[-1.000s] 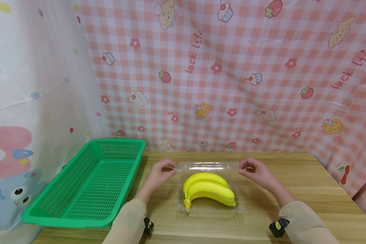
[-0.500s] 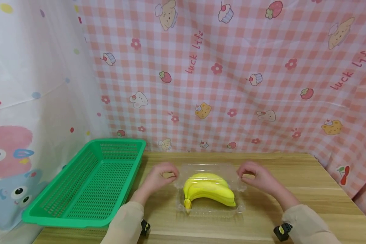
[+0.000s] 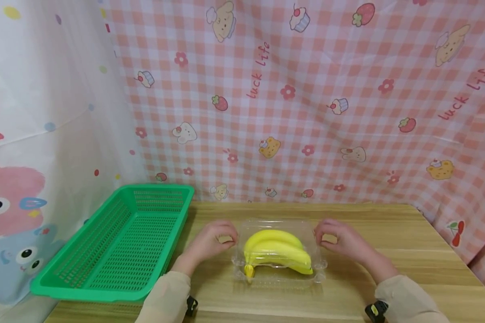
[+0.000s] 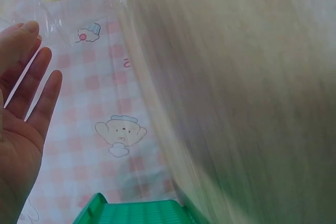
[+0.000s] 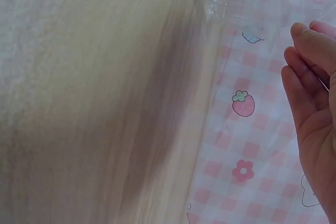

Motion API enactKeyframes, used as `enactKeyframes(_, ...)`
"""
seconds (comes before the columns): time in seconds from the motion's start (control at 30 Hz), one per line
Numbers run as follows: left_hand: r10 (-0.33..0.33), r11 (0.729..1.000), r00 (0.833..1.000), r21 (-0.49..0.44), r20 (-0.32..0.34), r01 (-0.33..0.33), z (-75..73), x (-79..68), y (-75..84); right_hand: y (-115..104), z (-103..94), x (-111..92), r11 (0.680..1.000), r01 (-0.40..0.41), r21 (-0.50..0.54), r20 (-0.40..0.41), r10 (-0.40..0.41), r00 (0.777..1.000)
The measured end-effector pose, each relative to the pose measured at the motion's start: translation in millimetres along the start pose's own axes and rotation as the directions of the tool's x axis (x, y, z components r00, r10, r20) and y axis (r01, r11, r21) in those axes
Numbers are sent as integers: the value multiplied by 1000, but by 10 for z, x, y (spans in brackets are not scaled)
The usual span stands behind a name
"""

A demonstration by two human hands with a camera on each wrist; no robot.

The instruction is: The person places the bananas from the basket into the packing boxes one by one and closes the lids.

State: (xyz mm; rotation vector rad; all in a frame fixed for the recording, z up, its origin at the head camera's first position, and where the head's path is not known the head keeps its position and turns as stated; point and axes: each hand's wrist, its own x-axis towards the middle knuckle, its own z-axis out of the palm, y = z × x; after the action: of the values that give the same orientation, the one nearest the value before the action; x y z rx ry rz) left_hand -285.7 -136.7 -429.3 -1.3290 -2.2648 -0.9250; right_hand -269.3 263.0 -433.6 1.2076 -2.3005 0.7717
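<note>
A bunch of yellow bananas [image 3: 276, 251] lies inside a clear plastic clamshell box [image 3: 280, 279] on the wooden table. The box's transparent lid [image 3: 283, 224] slants over the bananas, its front edge lowered near the front rim. My left hand [image 3: 212, 240] pinches the lid's left side between thumb and forefinger. On the right side, my right hand [image 3: 343, 240] does the same. Both wrist views show the other fingers loosely bent beside the plastic; the exact contact is hard to see there.
To the left stands a green perforated plastic basket [image 3: 186, 211], close to my left forearm. A pink checked cloth [image 3: 291, 116] hangs behind the wooden table [image 3: 388, 251]. A white patterned curtain [image 3: 64, 157] borders the left side.
The lid has swung down and forward from its raised position over the bananas, nearing the front rim. Both hands have come slightly lower and toward me with it.
</note>
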Motion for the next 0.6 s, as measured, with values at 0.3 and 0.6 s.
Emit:
enactKeyframes(0.3,45,998,998,39,31,-47,10,-27,-8,3,12,-3,995,98,-24,-15,-99,995)
enactKeyframes(0.6,43,997,997,65,57,-46,15,-34,9,20,31,-28,993,119,-22,-5,-119,993)
